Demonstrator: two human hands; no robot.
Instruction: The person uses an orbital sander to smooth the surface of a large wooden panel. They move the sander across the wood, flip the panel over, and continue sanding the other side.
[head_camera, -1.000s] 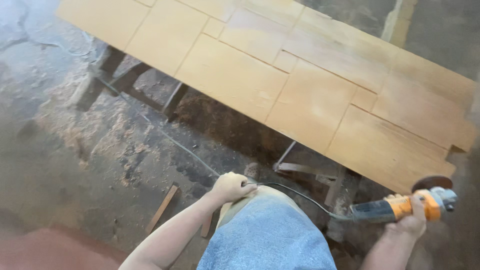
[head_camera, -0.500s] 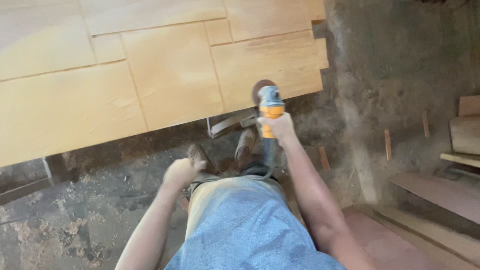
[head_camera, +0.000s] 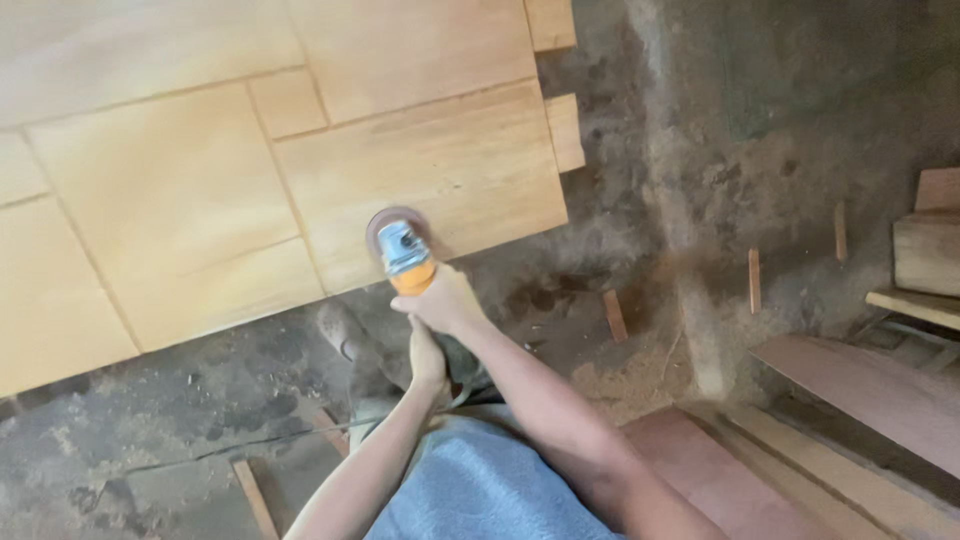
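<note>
Angle grinder (head_camera: 403, 252) on near edge of wood panel (head_camera: 300, 170), both hands on it.
Right hand (head_camera: 445, 300) clenched around orange body just behind grey head; left hand (head_camera: 428, 358) wrapped on rear handle, directly nearer. Round disc (head_camera: 385, 225) flat against panel surface, close to near right corner. Panel made of joined rectangular boards, light tan. Black cord (head_camera: 250, 440) trailing left across dusty floor (head_camera: 700, 150). Wood offcuts (head_camera: 612, 315) scattered right; stacked planks (head_camera: 850, 400) at far right.
</note>
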